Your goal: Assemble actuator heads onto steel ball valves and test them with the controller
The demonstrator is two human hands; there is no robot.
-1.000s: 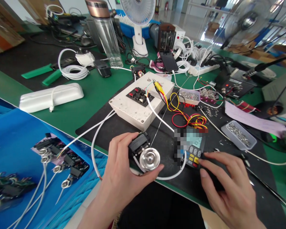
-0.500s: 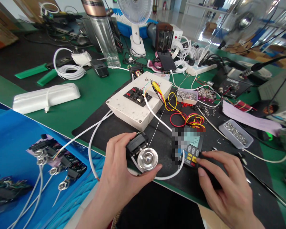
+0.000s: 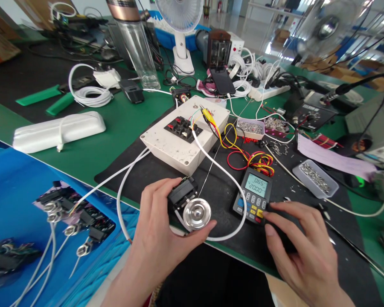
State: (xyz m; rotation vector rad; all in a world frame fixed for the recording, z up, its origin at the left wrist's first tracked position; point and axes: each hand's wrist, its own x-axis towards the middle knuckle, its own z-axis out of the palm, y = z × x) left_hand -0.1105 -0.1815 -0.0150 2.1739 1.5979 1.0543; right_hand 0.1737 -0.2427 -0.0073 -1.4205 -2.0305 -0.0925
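My left hand (image 3: pixel 161 224) is closed around a black electronic module with a round metal disc (image 3: pixel 197 214) on its front. The thumb presses below the disc, while the fingers curl over the black housing (image 3: pixel 183 192). A white cable loops from this part toward the grey box. My right hand (image 3: pixel 302 245) is open, fingers apart, its index fingertip at the yellow and red keys of a handheld meter (image 3: pixel 250 199). Two lines of digits show on the meter's screen, the lower one 20.00. Beyond the hands, a grey box (image 3: pixel 169 152) with black-and-red terminals has a yellow clip (image 3: pixel 208 115) on its wires.
Red and yellow leads (image 3: pixel 259 160) lie behind the meter. Trays of small metal parts (image 3: pixel 315 177) stand to the right, near a thin metal rod (image 3: pixel 361 249). At left, a blue bin (image 3: pixel 105 251) holds several similar modules. A glass bottle (image 3: pixel 141 59) and a fan (image 3: pixel 182 55) stand at the back.
The view has shifted slightly. Both hands keep their places on the module and by the meter's keys. The meter, partly covered by blocky pixels before, now shows fully.
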